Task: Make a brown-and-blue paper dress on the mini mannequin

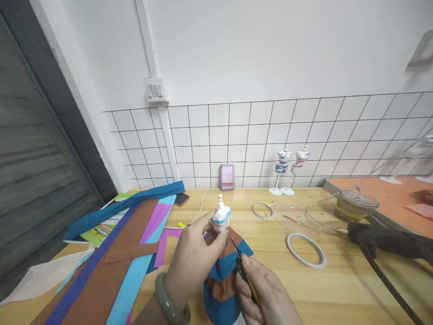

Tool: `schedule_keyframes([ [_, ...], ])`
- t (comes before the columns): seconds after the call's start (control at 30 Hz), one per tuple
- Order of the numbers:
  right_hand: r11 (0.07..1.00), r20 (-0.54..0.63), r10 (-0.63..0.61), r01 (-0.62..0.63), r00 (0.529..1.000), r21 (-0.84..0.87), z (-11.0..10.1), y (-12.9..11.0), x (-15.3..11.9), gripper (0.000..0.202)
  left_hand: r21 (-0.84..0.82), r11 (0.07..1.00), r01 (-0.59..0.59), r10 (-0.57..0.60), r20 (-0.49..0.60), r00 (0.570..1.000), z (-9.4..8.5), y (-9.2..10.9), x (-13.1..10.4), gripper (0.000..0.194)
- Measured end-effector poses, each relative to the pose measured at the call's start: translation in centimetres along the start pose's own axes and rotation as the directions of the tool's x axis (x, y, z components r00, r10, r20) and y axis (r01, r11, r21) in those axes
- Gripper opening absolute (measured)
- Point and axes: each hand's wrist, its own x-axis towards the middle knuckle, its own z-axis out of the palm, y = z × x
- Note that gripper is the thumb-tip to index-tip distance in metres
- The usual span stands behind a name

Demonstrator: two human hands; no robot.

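Two blue-and-brown tiers visible on paper skirt of miniature dress form; upper tier's waist edge looks unfinished, by my read. Dress form roughly upright over counter, pinched in left hand. Right hand closed around slim black-and-yellow tool (tweezers or snips, can't tell), tip near waist. Glass-like bowl at right: yellowish inside, contents unclear.

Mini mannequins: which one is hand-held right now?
The front mannequin, white with a light-blue band, held in the left hand above brown-and-blue layers; the other mannequins stand on white bases farther back.
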Motion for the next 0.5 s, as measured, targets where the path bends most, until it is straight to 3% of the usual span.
schedule_keyframes([
  [0.37,0.999,0.011,0.013,-0.013,1.000,-0.035,-0.3,0.1,-0.3,0.051,-0.213,0.976,0.052,-0.033,0.090,0.995,-0.1,-0.9,0.7,0.025],
  [0.5,0.998,-0.080,-0.035,0.032,0.996,-0.046,-0.6,0.1,-0.9,0.045,-0.258,0.965,0.053,-0.014,0.151,0.989,-0.4,-1.9,1.3,0.031],
])
